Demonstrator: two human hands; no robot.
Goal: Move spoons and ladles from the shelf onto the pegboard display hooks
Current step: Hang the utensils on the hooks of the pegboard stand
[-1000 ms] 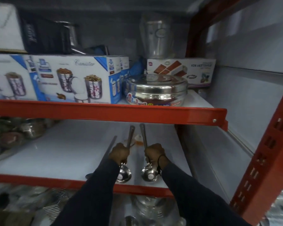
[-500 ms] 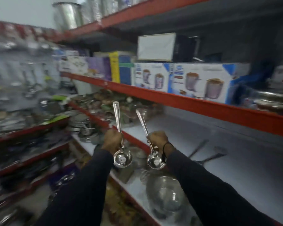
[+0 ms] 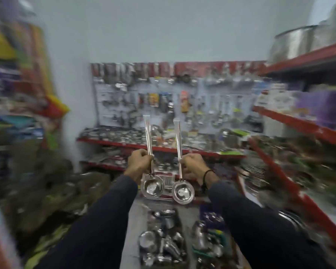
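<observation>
Two shiny steel ladles, handles up, bowls down: left ladle (image 3: pixel 151 186) gripped in left hand (image 3: pixel 139 165), right ladle (image 3: pixel 182 192) in right hand (image 3: pixel 193 167). Now facing the blurred pegboard (image 3: pixel 182 101), no longer the side shelf.

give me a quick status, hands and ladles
Left hand shut on left ladle, right hand shut on right ladle. Both upright, bowls down. Pegboard ahead, not reached.

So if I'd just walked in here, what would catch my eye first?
Probably the two shiny steel ladles held up in the middle, handles up and bowls down: one in the left hand, the left ladle, and one in the right hand, the right ladle. Straight ahead behind them is the pegboard, crowded with hanging utensils above red shelves, though it is blurred.
</observation>
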